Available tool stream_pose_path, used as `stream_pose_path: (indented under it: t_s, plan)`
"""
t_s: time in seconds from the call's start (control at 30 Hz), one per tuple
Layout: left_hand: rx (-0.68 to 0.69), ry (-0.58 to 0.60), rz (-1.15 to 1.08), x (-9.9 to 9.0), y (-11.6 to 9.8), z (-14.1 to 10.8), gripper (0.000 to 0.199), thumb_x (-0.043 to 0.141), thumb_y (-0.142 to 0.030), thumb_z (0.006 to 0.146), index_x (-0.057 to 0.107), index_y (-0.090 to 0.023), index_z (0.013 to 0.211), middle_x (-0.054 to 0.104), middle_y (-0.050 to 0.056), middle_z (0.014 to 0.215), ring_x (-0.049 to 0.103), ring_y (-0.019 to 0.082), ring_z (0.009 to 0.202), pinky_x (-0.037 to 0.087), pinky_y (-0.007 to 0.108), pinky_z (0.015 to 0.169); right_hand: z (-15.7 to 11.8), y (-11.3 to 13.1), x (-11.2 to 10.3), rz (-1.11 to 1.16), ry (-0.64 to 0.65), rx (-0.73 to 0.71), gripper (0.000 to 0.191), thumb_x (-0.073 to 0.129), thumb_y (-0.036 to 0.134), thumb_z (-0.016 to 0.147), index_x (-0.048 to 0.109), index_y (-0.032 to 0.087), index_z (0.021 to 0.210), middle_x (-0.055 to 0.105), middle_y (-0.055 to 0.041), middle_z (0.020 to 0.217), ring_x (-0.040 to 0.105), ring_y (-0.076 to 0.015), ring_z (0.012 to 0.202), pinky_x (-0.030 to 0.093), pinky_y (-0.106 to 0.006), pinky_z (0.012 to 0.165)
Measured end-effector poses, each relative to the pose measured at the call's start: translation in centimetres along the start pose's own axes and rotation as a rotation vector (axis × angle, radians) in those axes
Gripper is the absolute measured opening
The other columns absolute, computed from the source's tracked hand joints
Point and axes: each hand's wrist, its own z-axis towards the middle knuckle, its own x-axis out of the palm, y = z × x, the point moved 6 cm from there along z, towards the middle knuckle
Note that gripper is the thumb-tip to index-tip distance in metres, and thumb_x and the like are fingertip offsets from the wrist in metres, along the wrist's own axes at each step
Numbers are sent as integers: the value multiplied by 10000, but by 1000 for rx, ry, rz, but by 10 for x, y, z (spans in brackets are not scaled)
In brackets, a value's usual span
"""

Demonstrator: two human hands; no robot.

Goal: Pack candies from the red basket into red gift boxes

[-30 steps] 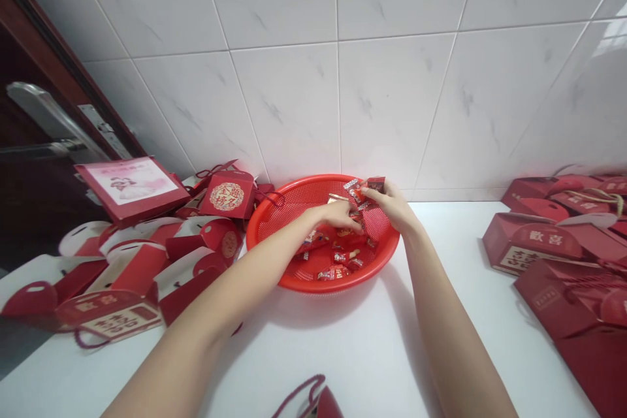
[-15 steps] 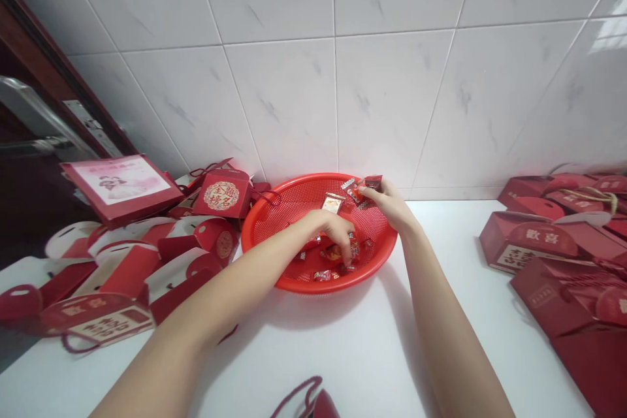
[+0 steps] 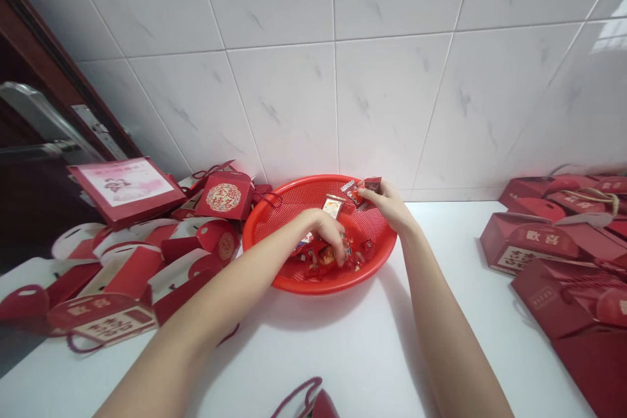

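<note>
A red plastic mesh basket [image 3: 258, 217] stands against the tiled wall with several small wrapped candies [image 3: 360, 260] at its bottom. My left hand [image 3: 329, 230] reaches down into it, fingers bent round an orange-and-red wrapped candy [image 3: 325, 255]; the fingertips are partly lost among the wrappers. Over the basket's right rim, my right hand [image 3: 388, 204] pinches several red wrapped candies [image 3: 353, 193], one with a checkered edge. Behind my left hand a cream-coloured packet [image 3: 334, 206] leans on the basket's inner side.
Red gift boxes [image 3: 117, 271], several with lids up, crowd the left side of the white table [image 3: 337, 346]. More red boxes [image 3: 548, 241] are stacked at the right. A corded box top [image 3: 323, 405] shows at the front edge. A door handle [image 3: 34, 114] is far left.
My left hand has shifted slightly left inside the basket, and the candies under it have been stirred about. My right hand stays in place, still gripping its candies.
</note>
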Motion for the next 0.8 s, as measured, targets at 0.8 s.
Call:
stream_pose_path:
  t_s: [0.8]
  plan:
    - [-312,575,43,8,-21,95,379,887,-181,409,711,-189,745,763,59,754,731,294,718,630,419,651,2,-1,0,-11,15,-14,256,740,374,722,601,202,851,663,-18,809,625,-172,749,532,-311,659]
